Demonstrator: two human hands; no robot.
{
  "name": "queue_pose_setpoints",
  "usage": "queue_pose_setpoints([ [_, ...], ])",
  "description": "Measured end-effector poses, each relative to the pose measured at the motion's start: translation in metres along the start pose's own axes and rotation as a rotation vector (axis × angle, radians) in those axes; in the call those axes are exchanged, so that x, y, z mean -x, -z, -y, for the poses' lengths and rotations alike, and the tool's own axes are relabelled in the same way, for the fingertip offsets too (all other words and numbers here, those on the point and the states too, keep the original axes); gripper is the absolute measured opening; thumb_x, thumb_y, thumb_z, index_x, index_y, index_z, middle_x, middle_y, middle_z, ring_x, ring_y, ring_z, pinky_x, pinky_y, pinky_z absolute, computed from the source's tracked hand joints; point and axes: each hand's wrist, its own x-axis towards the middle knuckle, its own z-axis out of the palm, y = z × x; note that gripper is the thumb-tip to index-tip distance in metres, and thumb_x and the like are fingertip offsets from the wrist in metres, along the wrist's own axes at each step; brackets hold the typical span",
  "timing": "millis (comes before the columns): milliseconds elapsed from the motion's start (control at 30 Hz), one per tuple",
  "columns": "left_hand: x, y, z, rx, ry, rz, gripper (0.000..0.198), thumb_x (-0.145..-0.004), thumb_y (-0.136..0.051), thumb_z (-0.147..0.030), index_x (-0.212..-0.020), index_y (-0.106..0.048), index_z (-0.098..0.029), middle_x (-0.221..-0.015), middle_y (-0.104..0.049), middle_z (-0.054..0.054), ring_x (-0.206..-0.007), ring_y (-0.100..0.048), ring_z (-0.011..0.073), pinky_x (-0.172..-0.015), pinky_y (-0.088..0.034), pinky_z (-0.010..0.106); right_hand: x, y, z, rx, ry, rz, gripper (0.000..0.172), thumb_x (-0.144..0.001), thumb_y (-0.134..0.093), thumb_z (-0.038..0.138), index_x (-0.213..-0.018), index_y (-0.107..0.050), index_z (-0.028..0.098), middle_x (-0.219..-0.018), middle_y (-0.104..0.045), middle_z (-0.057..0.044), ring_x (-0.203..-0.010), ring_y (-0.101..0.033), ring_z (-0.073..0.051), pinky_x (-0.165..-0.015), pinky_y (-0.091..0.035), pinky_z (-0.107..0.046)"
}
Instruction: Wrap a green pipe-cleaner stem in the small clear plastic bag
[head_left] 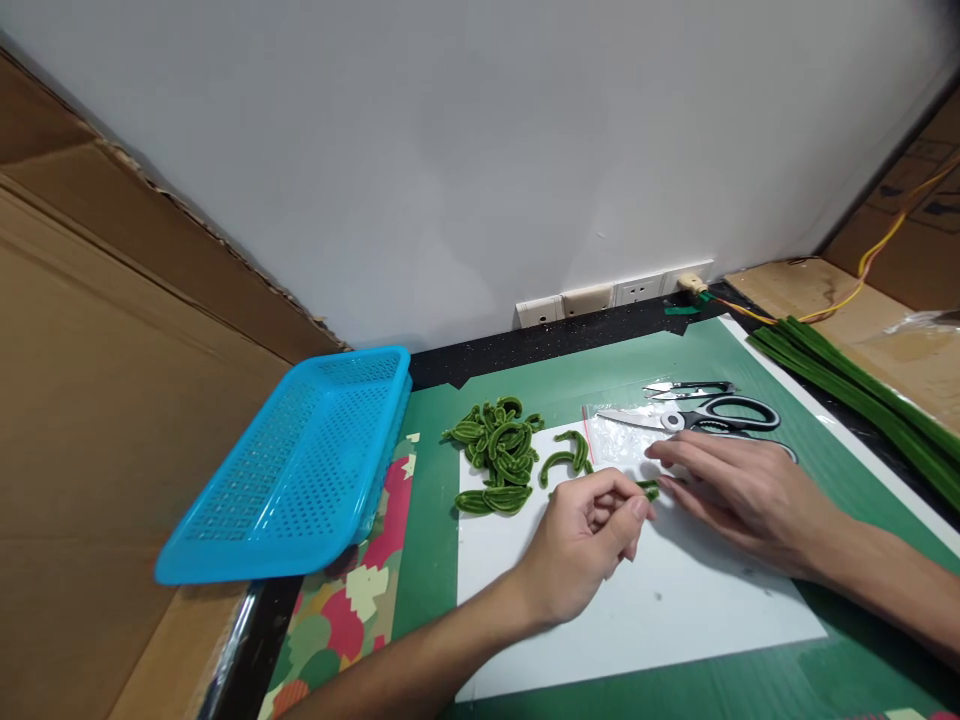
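My left hand (585,545) is over the white paper (637,620), fingers curled and thumb pressed to the index finger; what it pinches, if anything, is hidden. A short green fuzzy chenille stem piece (649,490) shows right at its fingertips, partly covered. To its right, my right hand (735,490) has its fingers stretched out and thumb apart, close to that piece. Beyond my left hand lie a few curved chenille pieces (568,458). A pile of looped green chenille pieces (499,440) sits further left, with folded ones (493,500) in front.
Scissors (705,415), thread snips (694,389) and a clear zip bag (622,435) lie behind my right hand. Long green chenille stems (862,400) rest at the right. A blue basket (360,480) stands left by cardboard (135,350). Sockets (637,290) line the wall.
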Motion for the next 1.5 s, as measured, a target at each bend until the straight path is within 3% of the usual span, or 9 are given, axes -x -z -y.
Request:
queue_pose_setpoints([
  [267,0.0015,-0.001,-0.0039,0.025,0.029,-0.017,0.04,-0.099,-0.069,-0.054,-0.098,-0.066,-0.014,-0.065,-0.056,-0.005,-0.048,-0.043,0.0042,-0.048,-0.034,0.019,-0.004,0.0007,-0.0036,0.133,-0.069,-0.075,0.011,-0.109,-0.056,0.019,-0.111,-0.066,0.02,-0.105,-0.073,-0.006,-0.089,-0.069,-0.019,-0.075,-0.045,-0.03],
  [533,0.0012,-0.0013,-0.0015,0.05,0.022,-0.036,0.038,-0.102,-0.066,-0.053,-0.098,-0.065,-0.015,-0.066,-0.055,-0.005,-0.049,-0.042,0.0039,-0.048,-0.033,0.019,-0.0017,-0.0053,-0.0067,0.056,-0.055,0.022,0.014,-0.111,-0.051,0.023,-0.114,-0.065,0.02,-0.114,-0.07,-0.009,-0.095,-0.064,-0.022,-0.081,-0.042,-0.034],
  [767,0.0016,-0.0007,-0.0027,0.058,-0.016,-0.027,0.03,-0.102,-0.068,-0.045,-0.093,-0.062,-0.016,-0.068,-0.055,-0.005,-0.05,-0.043,0.0039,-0.049,-0.033,0.019,-0.0058,-0.0002,-0.0023,-0.019,0.042,0.109,0.022,-0.11,-0.061,0.039,-0.122,-0.064,0.02,-0.112,-0.067,-0.006,-0.095,-0.058,-0.021,-0.085,-0.035,-0.036],
  [1067,0.0011,-0.0015,-0.0029,0.061,-0.02,-0.034,0.03,-0.102,-0.068,-0.044,-0.094,-0.064,-0.015,-0.066,-0.054,-0.005,-0.049,-0.041,0.0039,-0.048,-0.032,0.019,-0.0023,-0.0064,0.0005,-0.12,0.045,0.172,0.01,-0.111,-0.055,0.022,-0.113,-0.065,0.019,-0.115,-0.069,-0.008,-0.101,-0.056,-0.021,-0.085,-0.035,-0.037],
  [1200,0.0008,-0.002,-0.0045,0.071,-0.011,-0.043,0.033,-0.101,-0.069,-0.047,-0.092,-0.063,-0.015,-0.065,-0.054,-0.005,-0.048,-0.041,0.004,-0.047,-0.032,0.019,-0.0017,-0.008,-0.0014,-0.125,0.056,0.126,0.014,-0.11,-0.053,0.015,-0.115,-0.065,0.02,-0.118,-0.07,-0.007,-0.105,-0.058,-0.021,-0.089,-0.038,-0.037],
  [1367,0.0012,-0.0021,-0.0042,0.074,-0.005,-0.044,0.038,-0.101,-0.068,-0.052,-0.093,-0.062,-0.015,-0.065,-0.054,-0.005,-0.048,-0.04,0.0036,-0.047,-0.032,0.018,-0.003,-0.0054,-0.0073,-0.027,-0.037,0.043,0.021,-0.11,-0.056,0.017,-0.129,-0.063,0.022,-0.131,-0.07,-0.007,-0.117,-0.061,-0.022,-0.099,-0.04,-0.038],
  [1500,0.0018,-0.0016,-0.0038,0.064,0.003,-0.04,0.037,-0.102,-0.067,-0.051,-0.094,-0.063,-0.015,-0.066,-0.055,-0.005,-0.049,-0.041,0.0037,-0.048,-0.033,0.018,-0.0039,-0.0043,-0.0084,0.058,-0.017,0.024,0.016,-0.111,-0.056,0.019,-0.124,-0.064,0.021,-0.119,-0.075,-0.004,-0.111,-0.066,-0.022,-0.099,-0.04,-0.04],
])
